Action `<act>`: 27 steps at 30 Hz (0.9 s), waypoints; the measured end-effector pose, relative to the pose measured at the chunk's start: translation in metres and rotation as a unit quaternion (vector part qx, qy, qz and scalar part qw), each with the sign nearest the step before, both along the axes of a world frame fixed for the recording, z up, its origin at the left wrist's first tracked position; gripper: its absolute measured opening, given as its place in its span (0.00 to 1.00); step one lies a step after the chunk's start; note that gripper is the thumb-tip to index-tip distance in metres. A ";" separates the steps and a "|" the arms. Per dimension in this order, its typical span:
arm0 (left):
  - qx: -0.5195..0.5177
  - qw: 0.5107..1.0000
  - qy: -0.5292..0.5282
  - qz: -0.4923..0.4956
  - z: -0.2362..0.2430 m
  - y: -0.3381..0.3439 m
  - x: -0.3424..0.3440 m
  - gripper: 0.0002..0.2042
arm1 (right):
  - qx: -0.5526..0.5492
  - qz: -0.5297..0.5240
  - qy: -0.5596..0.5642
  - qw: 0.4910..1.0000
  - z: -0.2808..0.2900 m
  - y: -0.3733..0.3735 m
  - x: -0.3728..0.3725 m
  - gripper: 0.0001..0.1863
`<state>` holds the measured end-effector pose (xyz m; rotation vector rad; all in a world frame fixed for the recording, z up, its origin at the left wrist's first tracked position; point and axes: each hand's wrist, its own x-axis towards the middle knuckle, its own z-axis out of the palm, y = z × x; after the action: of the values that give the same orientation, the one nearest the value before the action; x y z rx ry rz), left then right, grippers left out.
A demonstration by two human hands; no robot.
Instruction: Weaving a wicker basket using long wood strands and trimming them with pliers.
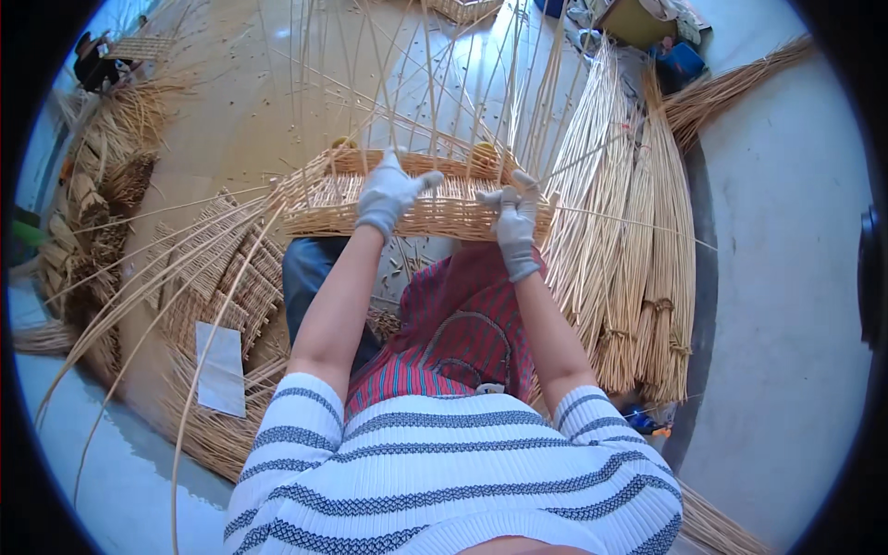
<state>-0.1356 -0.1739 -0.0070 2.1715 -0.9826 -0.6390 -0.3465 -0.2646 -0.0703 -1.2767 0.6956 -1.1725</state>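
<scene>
A partly woven rectangular wicker basket (pixel 435 215) lies across my knees, its long upright rods rising away from me. My left hand (pixel 388 192), in a whitish work glove, grips the near wall left of the middle, thumb pointing right. By the right corner, my right hand (pixel 515 222), gloved too, holds the same wall with its thumb toward the left. The basket partly hides the fingers of both hands. Loose rod ends (pixel 139 305) stick out from the left corner and curve down past my left arm. Two round yellowish pieces (pixel 484 154) show at the far wall.
Tall bundles of pale rods (pixel 638 268) lie on the right. To the left are flat woven panels (pixel 213 264), a white sheet (pixel 220 370) and piled bundles (pixel 111 199). Cut scraps litter the floor (pixel 231 120). A blue container (pixel 680 63) stands at the far right.
</scene>
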 end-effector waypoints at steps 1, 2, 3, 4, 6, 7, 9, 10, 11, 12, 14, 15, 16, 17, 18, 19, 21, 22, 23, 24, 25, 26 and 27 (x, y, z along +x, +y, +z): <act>0.022 0.997 -0.056 0.041 0.012 -0.006 -0.001 0.44 | -0.006 -0.013 -0.001 1.000 0.004 0.004 0.008 0.13; 0.023 0.997 -0.055 0.058 0.000 -0.008 0.002 0.45 | -0.011 -0.009 0.006 1.000 0.006 0.013 0.014 0.13; 0.045 0.996 -0.037 0.063 -0.001 -0.009 0.002 0.45 | -0.014 -0.010 0.013 1.000 0.004 0.019 0.015 0.12; 0.067 0.995 -0.019 0.067 -0.003 -0.011 0.000 0.45 | -0.071 -0.022 0.037 0.997 0.004 0.020 0.013 0.11; 0.051 0.994 -0.040 0.091 -0.009 -0.010 -0.015 0.39 | 0.138 0.009 0.074 0.988 0.016 0.002 -0.013 0.10; -0.098 0.985 -0.051 0.132 -0.009 -0.006 -0.025 0.29 | 0.159 0.015 0.054 0.986 0.015 -0.004 -0.026 0.07; -0.313 0.944 -0.071 0.084 -0.006 -0.003 -0.037 0.19 | 0.151 -0.080 -0.004 0.985 0.013 -0.003 -0.047 0.05; -0.375 0.923 -0.082 -0.001 -0.005 0.001 -0.041 0.18 | 0.201 -0.113 -0.049 0.972 0.016 -0.001 -0.054 0.05; -0.230 0.972 0.009 -0.047 -0.010 -0.015 -0.044 0.21 | 0.184 -0.131 -0.031 0.974 0.016 0.001 -0.055 0.06; -0.265 0.956 -0.116 -0.045 -0.032 -0.014 -0.060 0.24 | 0.169 -0.139 -0.014 0.976 0.027 0.010 -0.046 0.07; -0.320 0.934 -0.152 -0.032 -0.038 -0.021 -0.110 0.33 | 0.162 -0.092 0.024 0.982 0.029 0.015 -0.055 0.11; -0.270 0.962 -0.015 -0.047 -0.031 -0.004 -0.128 0.33 | 0.188 -0.058 0.056 0.979 0.035 0.020 -0.057 0.13; -0.266 0.958 -0.060 -0.086 -0.034 0.011 -0.140 0.33 | 0.204 -0.003 0.122 0.971 0.029 0.019 -0.065 0.16; -0.259 0.952 -0.106 -0.123 -0.038 0.027 -0.147 0.32 | 0.155 0.037 0.135 0.978 0.024 0.027 -0.067 0.15; -0.247 0.953 -0.048 -0.170 -0.041 0.045 -0.147 0.31 | 0.103 0.078 0.144 0.981 0.020 0.037 -0.067 0.15; -0.231 0.950 0.010 -0.208 -0.047 0.069 -0.143 0.31 | 0.102 0.125 0.170 0.972 0.044 0.060 -0.064 0.12; -0.173 0.968 0.064 -0.169 -0.069 0.107 -0.132 0.25 | 0.067 0.215 0.266 0.937 0.069 0.098 -0.071 0.09; -0.155 0.975 0.035 -0.155 -0.092 0.125 -0.122 0.22 | 0.005 0.231 0.342 0.911 0.076 0.113 -0.076 0.09; -0.157 0.980 0.012 -0.119 -0.101 0.132 -0.117 0.16 | 0.014 0.245 0.363 0.899 0.083 0.123 -0.082 0.08; -0.173 0.978 0.073 -0.095 -0.100 0.135 -0.108 0.15 | 0.028 0.250 0.351 0.902 0.073 0.126 -0.088 0.08; -0.190 0.969 0.136 -0.074 -0.091 0.135 -0.097 0.16 | 0.043 0.250 0.340 0.906 0.067 0.129 -0.085 0.08; -0.247 0.962 0.113 -0.039 -0.081 0.141 -0.082 0.15 | 0.043 0.255 0.332 0.907 0.062 0.133 -0.077 0.08; -0.284 0.958 -0.022 -0.021 -0.071 0.148 -0.057 0.15 | 0.015 0.256 0.333 0.907 0.064 0.137 -0.065 0.08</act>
<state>-0.1924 -0.0258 -0.0779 1.6621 -1.0807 -0.2764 -0.4116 -0.1277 -0.0066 -1.7193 0.7883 -0.2766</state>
